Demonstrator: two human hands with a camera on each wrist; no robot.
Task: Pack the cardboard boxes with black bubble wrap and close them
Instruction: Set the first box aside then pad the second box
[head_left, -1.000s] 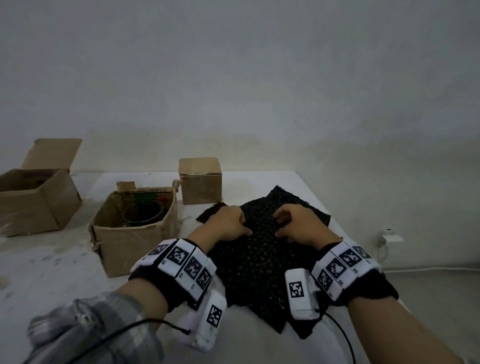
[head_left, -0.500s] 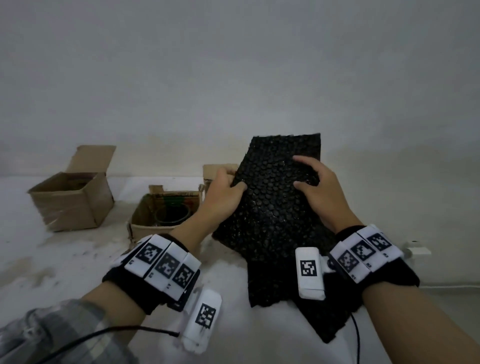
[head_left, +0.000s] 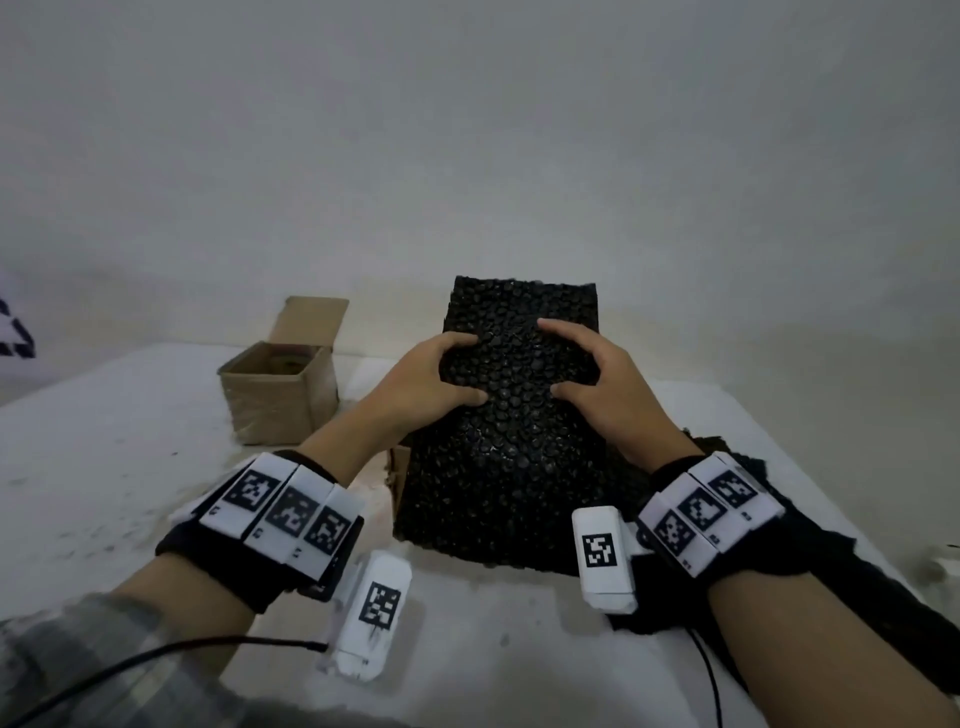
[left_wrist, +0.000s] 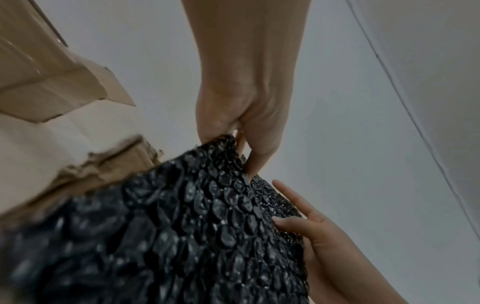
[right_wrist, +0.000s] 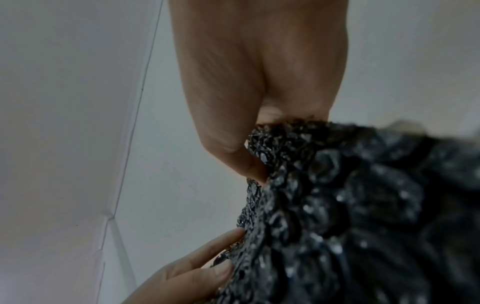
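Both hands hold a sheet of black bubble wrap (head_left: 511, 431) up above the white table (head_left: 119, 467).

The left hand (head_left: 423, 387) and right hand (head_left: 605, 392) clamp the sheet's side edges, thumbs on its near face. Left of the sheet stands an open cardboard box (head_left: 278, 389) with its flap raised; directly behind the sheet, another box's edge (head_left: 397, 475) peeks out, mostly hidden. Right of the sheet, under the right wrist, more black wrap (head_left: 810, 566) lies on the table.

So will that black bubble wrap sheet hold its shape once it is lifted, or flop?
Probably floppy: the black bubble wrap sheet buckles between the left hand and right hand and hangs down below them. Likely light, since curled fingers alone hold it up. The bubbled surface probably resists slipping.
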